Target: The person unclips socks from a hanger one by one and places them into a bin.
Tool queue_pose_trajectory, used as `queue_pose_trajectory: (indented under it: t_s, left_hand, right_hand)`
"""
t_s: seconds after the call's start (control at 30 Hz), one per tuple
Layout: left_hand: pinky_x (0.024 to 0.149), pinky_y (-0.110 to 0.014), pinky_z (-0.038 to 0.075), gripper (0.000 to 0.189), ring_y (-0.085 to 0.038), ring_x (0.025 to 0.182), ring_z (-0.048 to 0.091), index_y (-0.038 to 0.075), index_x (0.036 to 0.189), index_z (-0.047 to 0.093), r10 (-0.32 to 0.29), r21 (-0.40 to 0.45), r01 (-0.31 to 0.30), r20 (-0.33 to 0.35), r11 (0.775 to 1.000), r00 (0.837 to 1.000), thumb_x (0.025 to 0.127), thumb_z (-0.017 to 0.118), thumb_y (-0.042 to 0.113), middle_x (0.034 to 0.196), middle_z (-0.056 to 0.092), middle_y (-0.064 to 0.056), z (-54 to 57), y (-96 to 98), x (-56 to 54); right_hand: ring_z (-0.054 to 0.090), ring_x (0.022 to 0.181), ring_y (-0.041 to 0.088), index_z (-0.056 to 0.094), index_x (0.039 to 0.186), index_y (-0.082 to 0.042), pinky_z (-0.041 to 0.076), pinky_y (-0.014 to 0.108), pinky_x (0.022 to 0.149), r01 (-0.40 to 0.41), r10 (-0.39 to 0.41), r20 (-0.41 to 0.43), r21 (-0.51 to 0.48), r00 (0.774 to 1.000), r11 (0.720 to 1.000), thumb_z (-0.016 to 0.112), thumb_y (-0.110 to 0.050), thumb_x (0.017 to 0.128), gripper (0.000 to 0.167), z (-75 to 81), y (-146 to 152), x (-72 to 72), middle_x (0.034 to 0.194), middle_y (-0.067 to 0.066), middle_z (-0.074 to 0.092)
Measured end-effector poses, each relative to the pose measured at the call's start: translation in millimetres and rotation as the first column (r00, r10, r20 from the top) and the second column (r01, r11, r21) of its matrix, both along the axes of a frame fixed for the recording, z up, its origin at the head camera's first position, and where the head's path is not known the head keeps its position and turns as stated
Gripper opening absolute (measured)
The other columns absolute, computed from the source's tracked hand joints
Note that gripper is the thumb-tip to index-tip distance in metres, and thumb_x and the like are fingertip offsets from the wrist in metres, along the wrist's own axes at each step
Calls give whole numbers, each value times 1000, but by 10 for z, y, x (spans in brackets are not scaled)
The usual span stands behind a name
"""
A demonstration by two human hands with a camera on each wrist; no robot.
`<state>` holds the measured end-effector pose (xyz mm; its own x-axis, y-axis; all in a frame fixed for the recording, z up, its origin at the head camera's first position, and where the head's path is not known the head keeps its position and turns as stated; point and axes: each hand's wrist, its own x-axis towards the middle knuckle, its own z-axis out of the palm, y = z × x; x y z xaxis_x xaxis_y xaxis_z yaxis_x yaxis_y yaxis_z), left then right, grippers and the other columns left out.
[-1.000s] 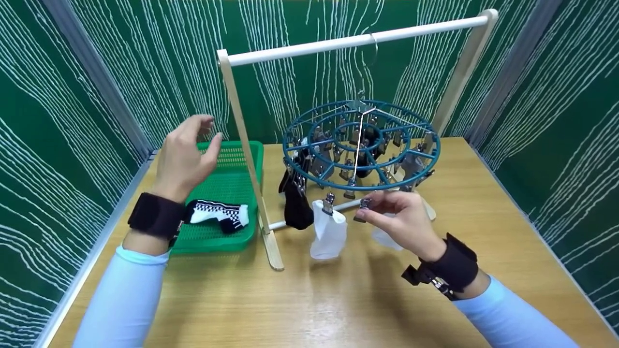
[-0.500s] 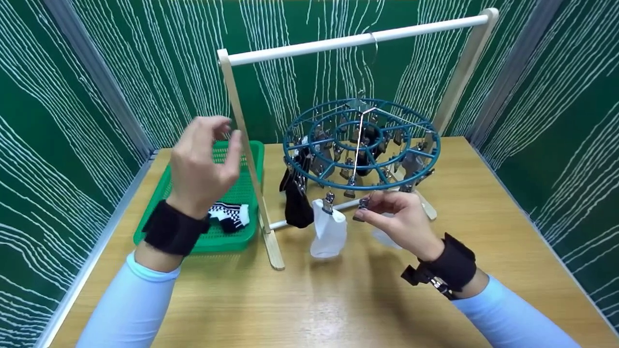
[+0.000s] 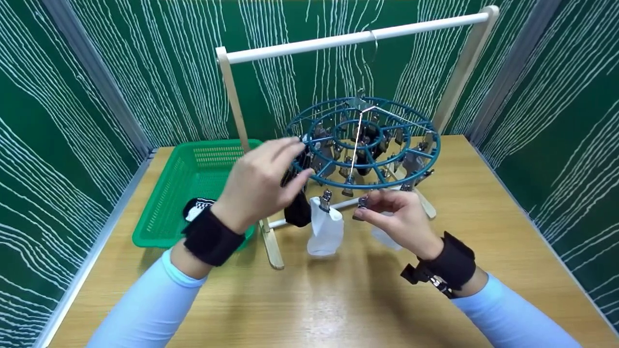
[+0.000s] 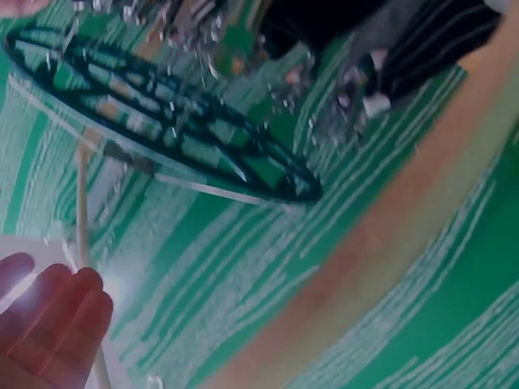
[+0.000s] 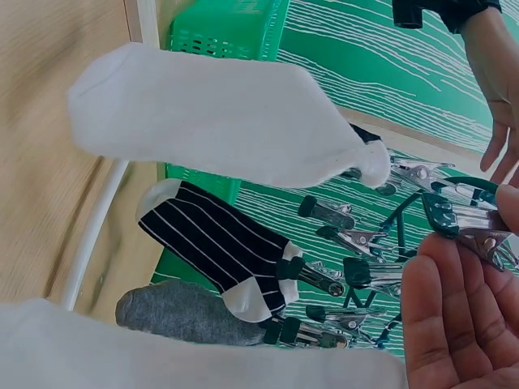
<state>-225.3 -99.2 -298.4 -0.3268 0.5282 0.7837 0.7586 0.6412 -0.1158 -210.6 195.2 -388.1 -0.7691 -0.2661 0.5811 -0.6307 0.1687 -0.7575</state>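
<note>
My right hand (image 3: 401, 217) pinches a metal clip (image 3: 361, 204) at the near rim of a round teal drying hanger (image 3: 355, 186). In the right wrist view, thumb and fingers hold that clip (image 5: 466, 220), and no sock shows in it. My left hand (image 3: 263, 181), empty, has its fingers loosely bent near the hanger's left rim. A white sock (image 3: 325, 234) hangs from a clip between the hands. Behind the left hand is a dark sock (image 3: 298, 212), partly hidden. A black-and-white striped sock (image 5: 223, 243) and a grey sock (image 5: 186, 312) hang from other clips.
A green basket (image 3: 154, 217) stands at left with a black-and-white sock (image 3: 196, 209), partly covered by my left wrist. The hanger hooks over the white bar (image 3: 309, 46) of a wooden stand (image 3: 272, 249). Another white sock (image 3: 385, 238) hangs behind my right hand.
My left hand has moved right from above the basket, past the stand's left post, to the hanger's left side. My right hand stays in place, pinching the clip.
</note>
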Motion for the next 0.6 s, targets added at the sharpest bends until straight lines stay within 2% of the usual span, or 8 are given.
queue_pose_trajectory:
  t_s: [0.13,0.23,0.33,0.4,0.6]
  left_hand:
    - [99,-43,65,39,-34,113,79,-2,123,77,-18,-36,18,20,999,1000,101,79,30,125,79,-21,-86,137,11]
    - [99,-41,65,40,-33,112,79,-1,124,78,-33,-84,34,10,996,999,100,80,31,124,79,-20,-145,231,11]
    - [97,-40,66,38,-30,109,80,2,121,80,-32,-150,25,-48,988,998,100,81,33,119,81,-16,-190,312,23]
    - [96,-37,66,33,-27,105,81,3,118,81,-28,-187,9,-102,982,994,100,81,32,114,82,-13,-218,360,29]
    - [86,-29,67,16,-19,93,80,7,109,85,27,-247,-95,-264,964,964,101,79,19,102,83,-6,-283,446,42]
  right_hand:
    - [76,77,1,79,96,8,64,18,76,1,-1,-20,-9,1000,1000,81,16,86,13,-9,-15,-5,90,-5,80]
    - [76,78,1,79,97,9,64,19,76,-7,7,-24,-2,1000,1000,83,7,90,9,-12,-14,-15,88,5,81]
    - [77,79,2,79,99,10,65,20,77,-6,7,-20,4,1000,1000,84,2,91,12,-13,-17,-21,90,16,81]
    - [76,79,1,79,99,10,65,19,76,8,-8,-21,9,1000,1000,84,5,90,12,-12,-24,-23,90,19,80]
    - [75,82,0,80,104,9,64,17,78,60,-58,-55,38,997,997,83,15,84,20,-3,-72,10,95,22,81]
